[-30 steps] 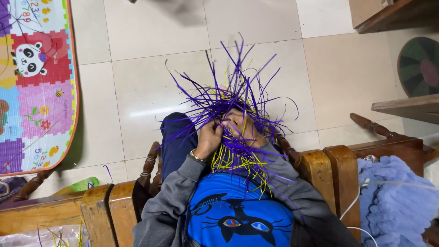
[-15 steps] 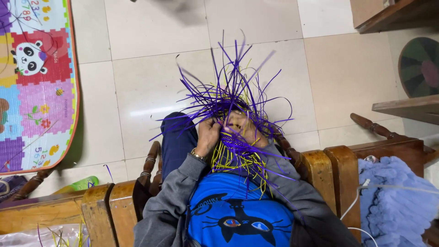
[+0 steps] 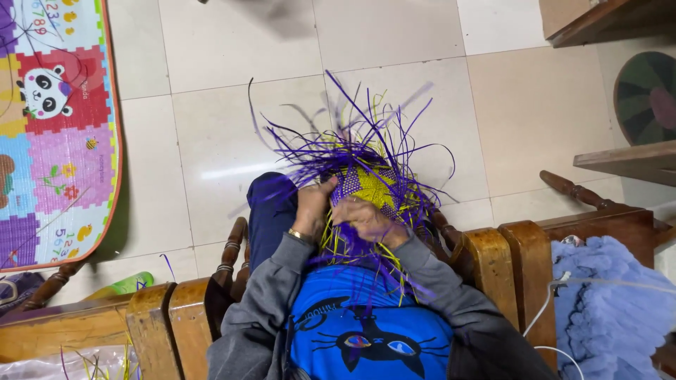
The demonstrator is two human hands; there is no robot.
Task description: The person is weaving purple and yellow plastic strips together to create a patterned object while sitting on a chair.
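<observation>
Centre of frame, on the lap: half-woven purple-and-yellow plastic-strip panel (image 3: 367,184), loose strips fanning out toward the pale tiled floor (image 3: 225,141). Left hand (image 3: 310,206) pinched on the panel's left edge, right hand (image 3: 367,219) clamped over its lower strips, both close together. Colourful foam play mat (image 3: 56,127) at upper left, fluffy blue blanket (image 3: 605,302) at lower right.

At nine to eleven o'clock I see a colourful foam play mat (image 3: 56,127) lying on the pale tiled floor (image 3: 225,42). At three o'clock stands dark wooden furniture (image 3: 620,165), with a round green and pink cushion (image 3: 646,98) just above it. At four o'clock a blue fluffy blanket (image 3: 609,302) lies on the wooden bench (image 3: 514,253). At eight o'clock a green bottle (image 3: 127,284) rests on the floor.
</observation>
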